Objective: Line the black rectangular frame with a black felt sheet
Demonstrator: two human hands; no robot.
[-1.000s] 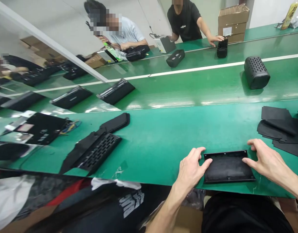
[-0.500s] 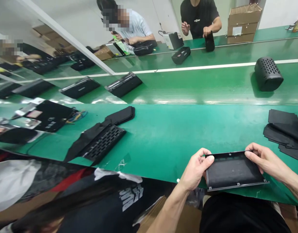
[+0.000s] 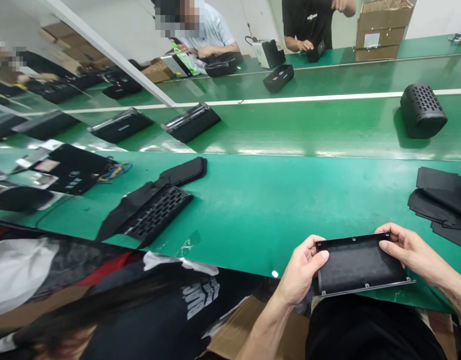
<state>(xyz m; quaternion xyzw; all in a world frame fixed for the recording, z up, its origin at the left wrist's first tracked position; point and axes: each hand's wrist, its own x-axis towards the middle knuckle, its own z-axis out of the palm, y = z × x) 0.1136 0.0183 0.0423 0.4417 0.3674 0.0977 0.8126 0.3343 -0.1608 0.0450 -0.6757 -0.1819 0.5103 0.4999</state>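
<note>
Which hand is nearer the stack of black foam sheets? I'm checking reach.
Right. The right hand grips the black panel's right end, just below-left of the foam sheets; the left hand holds its far end.

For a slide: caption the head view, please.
Left hand and right hand hold a black panel over the green bench.

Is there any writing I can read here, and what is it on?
None reads clearly.
White print on the black shirt at lower left: large letters, distorted, not legible.
White label on the cardboard box: too small.
Small white logo on the far person's black T-shirt: blurred.
The black panel between the left hand and right hand: no writing visible.
</note>
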